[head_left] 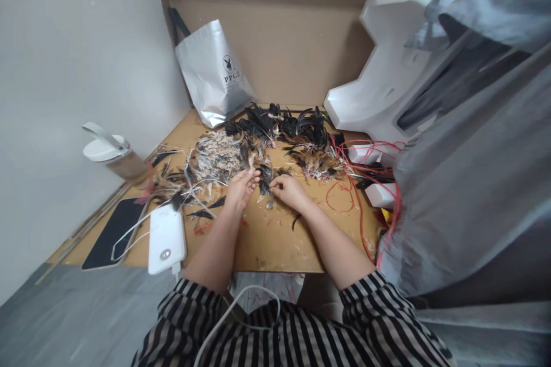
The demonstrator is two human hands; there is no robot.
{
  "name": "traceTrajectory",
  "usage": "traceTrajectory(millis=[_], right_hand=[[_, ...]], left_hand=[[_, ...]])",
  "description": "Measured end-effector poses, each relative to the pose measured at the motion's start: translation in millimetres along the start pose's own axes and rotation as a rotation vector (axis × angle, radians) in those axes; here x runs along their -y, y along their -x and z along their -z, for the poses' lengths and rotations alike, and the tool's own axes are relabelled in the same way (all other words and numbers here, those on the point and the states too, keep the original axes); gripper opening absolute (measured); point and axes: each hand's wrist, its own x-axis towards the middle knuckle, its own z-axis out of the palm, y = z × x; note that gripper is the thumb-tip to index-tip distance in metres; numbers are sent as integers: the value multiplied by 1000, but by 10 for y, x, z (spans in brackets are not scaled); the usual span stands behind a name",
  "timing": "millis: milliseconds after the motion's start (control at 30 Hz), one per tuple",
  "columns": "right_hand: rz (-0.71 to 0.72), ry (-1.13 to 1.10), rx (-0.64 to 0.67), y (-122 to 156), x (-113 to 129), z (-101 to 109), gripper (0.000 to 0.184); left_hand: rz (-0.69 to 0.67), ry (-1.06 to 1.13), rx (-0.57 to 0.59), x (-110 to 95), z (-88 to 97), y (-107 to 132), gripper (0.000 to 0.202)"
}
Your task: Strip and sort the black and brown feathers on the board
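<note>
On a small wooden table [275, 241] lie heaps of feathers: a pale speckled heap [217, 155] at the left, black feathers [297, 123] at the back, brown-tipped ones [318, 163] at the right. My left hand [241, 188] and my right hand [287, 189] meet at the table's middle. Both pinch a small bunch of dark feathers [264, 183] between their fingertips. Loose feathers lie around the hands.
A white power bank [166, 239] with cable and a black phone [112, 233] lie front left. A white-lidded bottle [112, 155] stands at the left wall. A silver bag [214, 74] leans at the back. Red threads [357, 183] and grey fabric [469, 183] crowd the right.
</note>
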Motion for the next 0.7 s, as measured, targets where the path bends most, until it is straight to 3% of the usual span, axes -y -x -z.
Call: traceTrajectory(millis=[200,267,333,400,500,600,700], right_hand=[[115,396,149,65,294,-69,25],[111,439,137,48,330,-107,25],[92,344,60,10,305,-126,25],[45,97,-80,-40,228,-118,20],[-146,-507,-250,-110,71,-61,12],[-380,-1102,-255,-146,-51,23,17],[-470,-1470,-194,-150,-94,86,20]], left_hand=[[10,28,24,15,4,-9,12],[12,32,30,15,4,-9,12],[13,36,34,12,1,-5,11],[17,42,30,8,-4,2,10],[35,50,19,5,-15,13,11],[61,41,36,9,-29,27,11],[83,16,77,29,-47,51,12]])
